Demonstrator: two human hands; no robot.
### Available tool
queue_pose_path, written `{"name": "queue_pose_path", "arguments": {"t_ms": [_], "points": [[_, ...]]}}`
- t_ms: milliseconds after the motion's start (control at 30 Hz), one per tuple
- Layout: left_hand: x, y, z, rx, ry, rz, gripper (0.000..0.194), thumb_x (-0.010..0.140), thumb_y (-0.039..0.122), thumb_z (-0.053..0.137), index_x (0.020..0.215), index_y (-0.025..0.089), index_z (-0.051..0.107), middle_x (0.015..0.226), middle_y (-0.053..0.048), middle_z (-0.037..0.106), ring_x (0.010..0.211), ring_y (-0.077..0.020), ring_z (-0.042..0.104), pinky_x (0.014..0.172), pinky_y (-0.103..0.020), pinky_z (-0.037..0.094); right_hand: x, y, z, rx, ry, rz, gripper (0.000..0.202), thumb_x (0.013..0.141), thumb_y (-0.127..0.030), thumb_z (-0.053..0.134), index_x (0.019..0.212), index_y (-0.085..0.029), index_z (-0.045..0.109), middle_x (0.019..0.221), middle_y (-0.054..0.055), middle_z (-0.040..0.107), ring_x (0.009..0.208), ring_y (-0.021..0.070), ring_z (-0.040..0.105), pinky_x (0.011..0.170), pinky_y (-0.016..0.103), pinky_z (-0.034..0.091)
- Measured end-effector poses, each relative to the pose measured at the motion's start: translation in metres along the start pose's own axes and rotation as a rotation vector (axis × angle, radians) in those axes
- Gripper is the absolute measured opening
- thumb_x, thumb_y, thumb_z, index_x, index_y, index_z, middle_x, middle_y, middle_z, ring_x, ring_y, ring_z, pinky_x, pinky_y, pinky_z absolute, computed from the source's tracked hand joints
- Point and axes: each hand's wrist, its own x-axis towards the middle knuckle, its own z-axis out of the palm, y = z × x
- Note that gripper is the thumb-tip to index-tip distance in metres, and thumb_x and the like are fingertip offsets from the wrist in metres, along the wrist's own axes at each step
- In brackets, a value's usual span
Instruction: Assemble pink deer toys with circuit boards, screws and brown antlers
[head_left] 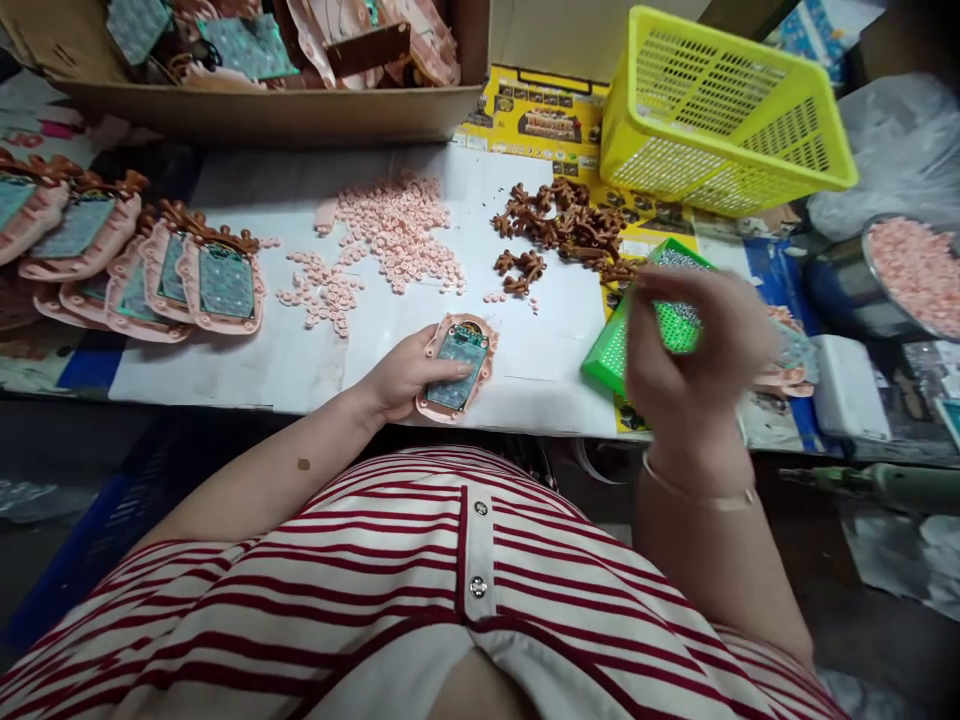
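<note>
Cluttered white worktop behind held pink casing

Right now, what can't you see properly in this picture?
All in the head view:
Right hand: motion blur hides whether it holds anything.
Green perforated basket: the right hand covers part of it.
Silvery pieces in it: too small to identify.
Left hand: the pink casing hides the fingers underneath.
Cardboard box: cut off by the top edge.
</note>
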Motion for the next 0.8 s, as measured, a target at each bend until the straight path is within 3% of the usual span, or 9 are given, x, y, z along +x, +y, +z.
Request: {"name": "queue_pose_path", "arguments": {"t_ms": [133, 233, 300, 433, 500, 600, 700, 800], "points": [[-0.003, -0.003, -0.005, -0.073, -0.073, -0.007, 0.057, 0.063, 0.019, 0.089, 0.114, 0.015, 0.064, 0.091, -0.007, 0.073, 0.078, -0.0181, 0.070, 0.069, -0.029, 0.057, 0.049, 0.038, 0.074, -0.131, -0.214, 0.082, 0.021, 0.090, -0.031, 0.066, 0.106, -0.020, 0.071, 0.104, 0.012, 0.073, 0.102, 0.0301, 0.068, 0.098, 0.052, 0.054], [-0.004, -0.004, -0.005, -0.078, -0.128, -0.016, 0.054, 0.068, 0.023, 0.088, 0.116, 0.016, 0.063, 0.090, -0.007, 0.073, 0.076, -0.0176, 0.068, 0.067, -0.029, 0.056, 0.060, 0.057, 0.104, -0.275, -0.398, 0.129, 0.018, 0.083, -0.024, 0.072, 0.099, -0.017, 0.071, 0.104, 0.017, 0.070, 0.111, 0.0372, 0.064, 0.105, 0.061, 0.047], [-0.005, -0.004, -0.005, -0.070, -0.148, -0.027, 0.053, 0.070, 0.025, 0.087, 0.115, 0.015, 0.063, 0.089, -0.008, 0.072, 0.074, -0.0174, 0.068, 0.066, -0.029, 0.055, 0.055, 0.060, 0.106, -0.305, -0.406, 0.114, 0.017, 0.082, -0.020, 0.070, 0.098, -0.017, 0.071, 0.104, 0.017, 0.069, 0.112, 0.0375, 0.063, 0.104, 0.062, 0.046], [-0.005, -0.004, -0.004, -0.059, -0.161, -0.035, 0.054, 0.069, 0.025, 0.088, 0.115, 0.014, 0.062, 0.090, -0.008, 0.072, 0.075, -0.0176, 0.067, 0.066, -0.028, 0.053, 0.039, 0.059, 0.088, -0.238, -0.211, 0.140, 0.016, 0.077, -0.023, 0.074, 0.092, -0.021, 0.072, 0.094, 0.010, 0.066, 0.094, 0.0280, 0.064, 0.092, 0.052, 0.053], [-0.004, -0.005, -0.005, -0.047, -0.156, -0.038, 0.054, 0.070, 0.026, 0.087, 0.116, 0.015, 0.061, 0.091, -0.008, 0.072, 0.076, -0.0179, 0.067, 0.066, -0.028, 0.053, 0.032, 0.056, 0.077, -0.090, -0.091, 0.227, 0.018, 0.073, -0.027, 0.078, 0.088, -0.022, 0.069, 0.087, 0.004, 0.064, 0.080, 0.0208, 0.061, 0.081, 0.044, 0.054], [-0.003, -0.006, -0.005, -0.041, -0.126, -0.032, 0.053, 0.071, 0.026, 0.086, 0.117, 0.015, 0.061, 0.092, -0.007, 0.073, 0.078, -0.0175, 0.068, 0.068, -0.028, 0.054, 0.019, 0.044, 0.068, 0.344, 0.021, 0.421, 0.033, 0.068, -0.038, 0.086, 0.083, -0.025, 0.060, 0.076, -0.002, 0.060, 0.065, 0.0139, 0.056, 0.062, 0.033, 0.053], [-0.002, -0.006, -0.003, -0.043, -0.066, -0.008, 0.054, 0.070, 0.023, 0.086, 0.117, 0.015, 0.060, 0.092, -0.006, 0.073, 0.078, -0.0169, 0.068, 0.073, -0.029, 0.054, 0.003, 0.023, 0.067, 0.720, -0.044, 0.602, 0.047, 0.062, -0.047, 0.093, 0.079, -0.025, 0.055, 0.069, -0.006, 0.057, 0.057, 0.0115, 0.057, 0.053, 0.028, 0.054], [0.000, -0.004, -0.001, -0.007, -0.040, 0.015, 0.056, 0.068, 0.024, 0.087, 0.117, 0.016, 0.061, 0.092, -0.006, 0.073, 0.078, -0.0173, 0.068, 0.073, -0.029, 0.054, -0.011, 0.001, 0.070, 0.877, -0.159, 0.726, 0.047, 0.061, -0.048, 0.095, 0.081, -0.024, 0.060, 0.069, -0.005, 0.062, 0.060, 0.0113, 0.064, 0.058, 0.027, 0.059]]}}
